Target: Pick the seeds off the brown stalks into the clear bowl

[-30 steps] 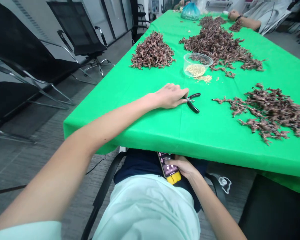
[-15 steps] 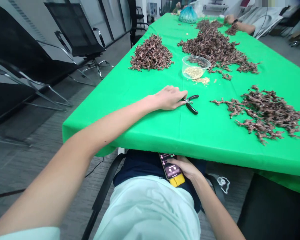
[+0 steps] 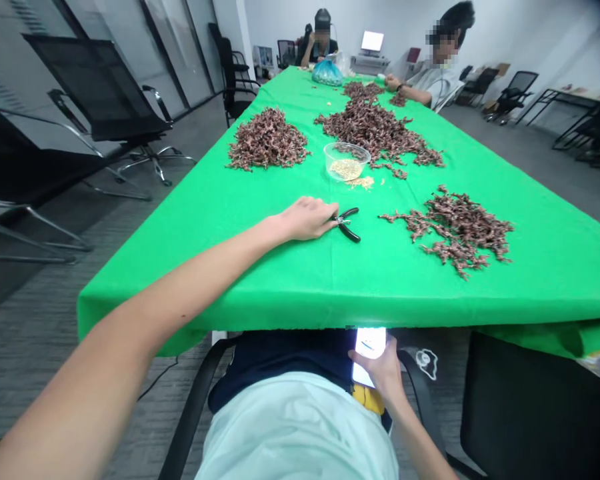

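Note:
My left hand [image 3: 311,217] rests on the green tablecloth [image 3: 280,283], its fingers closed at the jaw end of black-handled pliers [image 3: 349,231], whose handles spread to the right. Below the table edge, my right hand [image 3: 383,367] holds a phone [image 3: 370,343] with a bright screen over my lap. Beyond the pliers stands a clear round tub [image 3: 347,162] with small pale pieces in it, and some lie spilled beside it. Brown twisted pieces form a pile at the left [image 3: 269,139], a long pile behind the tub [image 3: 375,127] and a loose pile at the right [image 3: 467,230].
A blue bag [image 3: 327,72] stands at the table's far end, where one person [image 3: 323,43] sits. Another person [image 3: 437,80] is at the far right side. Black chairs [image 3: 100,87] line the left, and one [image 3: 535,407] is near my right.
The view has tilted up and shows more of the far room. In my right hand the phone has turned upright and its screen has gone from dark to bright white. My left hand stays at the pliers.

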A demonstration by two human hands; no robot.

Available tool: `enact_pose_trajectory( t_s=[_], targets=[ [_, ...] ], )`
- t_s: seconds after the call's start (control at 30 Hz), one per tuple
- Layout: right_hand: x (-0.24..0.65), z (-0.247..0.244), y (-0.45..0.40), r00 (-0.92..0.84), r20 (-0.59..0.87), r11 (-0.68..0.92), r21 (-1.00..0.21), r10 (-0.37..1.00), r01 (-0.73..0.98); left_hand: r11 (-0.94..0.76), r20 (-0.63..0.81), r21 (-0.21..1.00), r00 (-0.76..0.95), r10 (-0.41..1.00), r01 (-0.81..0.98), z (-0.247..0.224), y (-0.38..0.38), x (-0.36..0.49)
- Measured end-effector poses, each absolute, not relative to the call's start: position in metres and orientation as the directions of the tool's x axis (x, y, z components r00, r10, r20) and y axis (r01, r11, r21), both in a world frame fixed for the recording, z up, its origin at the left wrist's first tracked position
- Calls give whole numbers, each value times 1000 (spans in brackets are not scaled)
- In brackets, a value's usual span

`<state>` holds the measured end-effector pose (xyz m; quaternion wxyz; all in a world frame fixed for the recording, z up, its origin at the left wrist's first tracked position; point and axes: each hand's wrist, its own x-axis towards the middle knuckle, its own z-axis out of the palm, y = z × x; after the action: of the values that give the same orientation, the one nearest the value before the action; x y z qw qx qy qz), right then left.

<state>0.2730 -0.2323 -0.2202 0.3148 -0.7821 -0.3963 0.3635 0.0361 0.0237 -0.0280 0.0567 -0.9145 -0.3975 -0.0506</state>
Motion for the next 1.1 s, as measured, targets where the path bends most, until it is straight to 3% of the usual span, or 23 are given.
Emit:
enact_pose_trajectory(
  t_s=[0.1,0.17,0.3,0.43,0.57,0.7,0.77,0.87,1.0,1.1],
  targets=[
    [275,-229,-230,377,-317,-451,-820,870,352,-690,144,-58,690,709,721,-27,24,35],
    [275,-232,-229,355,-244,-387,-821,902,421,-694,143,-47,692,708,719,-26,24,35],
    [276,-230,-226,250,-155,-285,-691,956,664,-689,139,-29,685,715,724,-24,20,35],
    [277,-223,-226,53,-109,-108,-601,993,792,-707,136,-40,704,697,706,-19,17,31],
    [276,-220,-232,-95,-71,45,-514,993,857,-713,261,-101,710,654,694,5,5,24],
    [271,-215,-237,-130,-48,91,-476,990,875,-717,437,-56,663,608,694,17,-60,37],
    [270,-213,-238,-133,-54,91,-483,990,871,-847,402,-37,784,474,530,-2,-111,56],
    [274,-218,-241,-169,-41,124,-516,985,848,-967,232,-29,943,238,252,-63,-183,84],
    [286,-245,-254,-291,77,283,-564,954,776,-949,129,-59,945,301,310,-144,-217,95],
    [292,-269,-258,-183,112,213,-616,977,758,-946,41,43,946,322,320,-170,-202,89]
  ],
)
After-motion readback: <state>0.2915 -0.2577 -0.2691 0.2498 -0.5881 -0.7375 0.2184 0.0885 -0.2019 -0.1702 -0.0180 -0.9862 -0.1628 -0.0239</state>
